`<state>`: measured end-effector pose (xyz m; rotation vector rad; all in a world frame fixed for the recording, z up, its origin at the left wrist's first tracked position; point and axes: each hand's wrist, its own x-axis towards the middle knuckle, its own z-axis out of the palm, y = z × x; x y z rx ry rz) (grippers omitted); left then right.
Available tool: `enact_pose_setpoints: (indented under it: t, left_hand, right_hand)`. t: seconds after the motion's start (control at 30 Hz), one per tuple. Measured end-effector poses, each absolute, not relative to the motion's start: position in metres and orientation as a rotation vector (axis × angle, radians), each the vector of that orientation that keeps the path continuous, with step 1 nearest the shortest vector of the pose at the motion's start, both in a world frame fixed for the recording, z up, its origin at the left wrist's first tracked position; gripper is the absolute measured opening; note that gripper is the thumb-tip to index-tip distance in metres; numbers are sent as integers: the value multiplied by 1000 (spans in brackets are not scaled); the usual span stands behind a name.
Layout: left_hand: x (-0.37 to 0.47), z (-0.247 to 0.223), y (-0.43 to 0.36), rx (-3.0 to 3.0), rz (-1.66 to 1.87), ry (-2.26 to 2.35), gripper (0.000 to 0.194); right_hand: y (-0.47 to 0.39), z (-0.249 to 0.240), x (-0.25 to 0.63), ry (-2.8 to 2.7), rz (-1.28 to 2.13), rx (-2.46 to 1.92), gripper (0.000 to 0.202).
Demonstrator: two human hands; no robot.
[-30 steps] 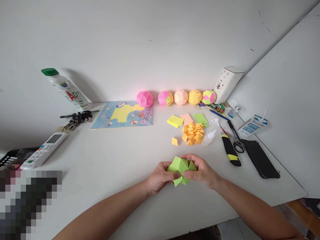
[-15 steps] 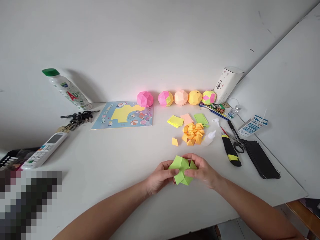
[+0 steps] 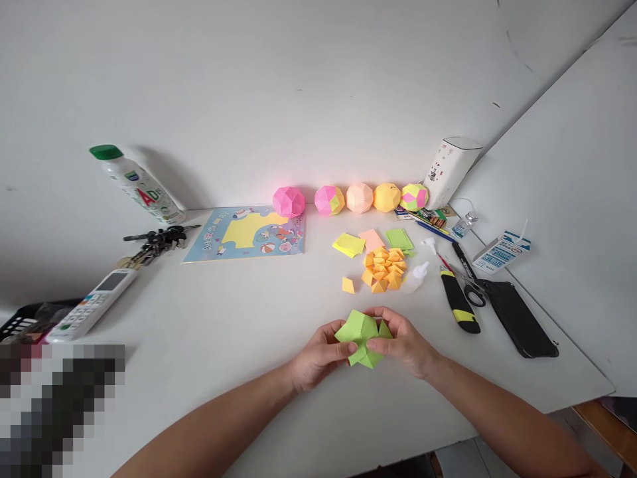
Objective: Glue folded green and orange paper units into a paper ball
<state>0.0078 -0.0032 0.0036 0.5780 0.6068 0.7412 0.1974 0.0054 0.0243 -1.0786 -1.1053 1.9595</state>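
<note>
Both hands hold a green folded-paper piece [image 3: 363,326] over the near part of the white table. My left hand [image 3: 321,355] grips its left side, thumb on top and fingers behind. My right hand [image 3: 403,342] grips its right side, the thumb pressing near the middle and the fingers curled round the back edge. The piece has pointed flaps sticking out; its underside is hidden. Just beyond lie a heap of folded orange paper units [image 3: 383,269], a single orange unit [image 3: 348,285] and a white glue bottle [image 3: 416,276].
Several faceted paper balls [image 3: 359,198] line the wall. Yellow sheets [image 3: 348,244] and green sheets [image 3: 399,240] lie before them. To the right are a utility knife [image 3: 458,299], scissors [image 3: 475,294] and a black phone [image 3: 520,318]; left, a bottle [image 3: 142,186], keys [image 3: 159,242] and a remote [image 3: 94,305].
The head view has shifted slightly, so the background sits a little lower. Both hands keep hold of the green paper piece, with hardly any movement.
</note>
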Motion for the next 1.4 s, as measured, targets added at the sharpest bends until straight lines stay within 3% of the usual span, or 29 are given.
enact_pose_setpoints:
  t: [0.43, 0.6, 0.93, 1.4]
  left_hand:
    - [10, 2, -5, 556, 771, 604, 23]
    - [14, 7, -4, 505, 815, 560, 39]
    - [16, -1, 1, 355, 886, 619, 24]
    - [19, -5, 4, 308, 872, 637, 42]
  right_hand:
    - [4, 20, 197, -1016, 1988, -1033, 51]
    - [4, 20, 196, -1029, 1982, -1018, 48]
    - [6, 19, 201, -973, 1995, -980, 45]
    - [10, 21, 201, -944, 2031, -995, 43]
